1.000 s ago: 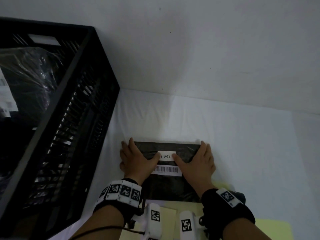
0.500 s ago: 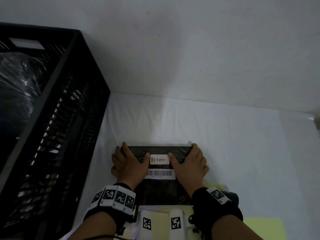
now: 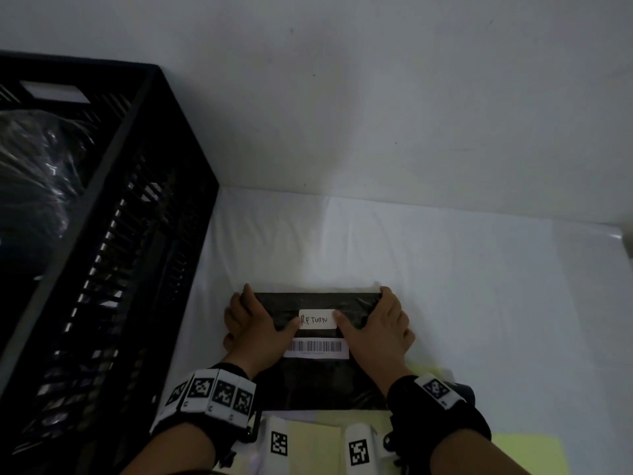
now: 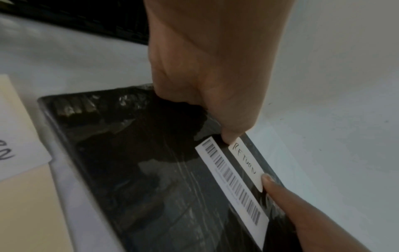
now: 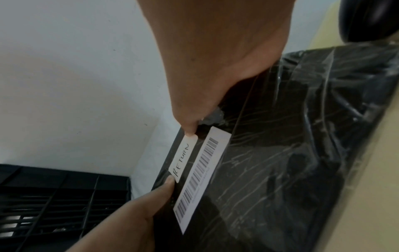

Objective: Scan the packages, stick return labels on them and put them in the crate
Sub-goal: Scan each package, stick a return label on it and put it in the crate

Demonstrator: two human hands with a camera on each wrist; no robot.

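Crate wall [image 3: 144, 255] close left

The package [image 3: 317, 378] is wrapped in glossy black plastic film — creased, catching streaks of light. Its return label [image 3: 317, 319] and barcode strip [image 3: 316, 348] look like matt white paper. The crate [image 3: 113, 255] is dull black slatted plastic. The table [image 3: 479, 286] wears a smooth white cloth — faintly wrinkled. Pale yellow paper sheets [image 3: 527, 454] look matt.
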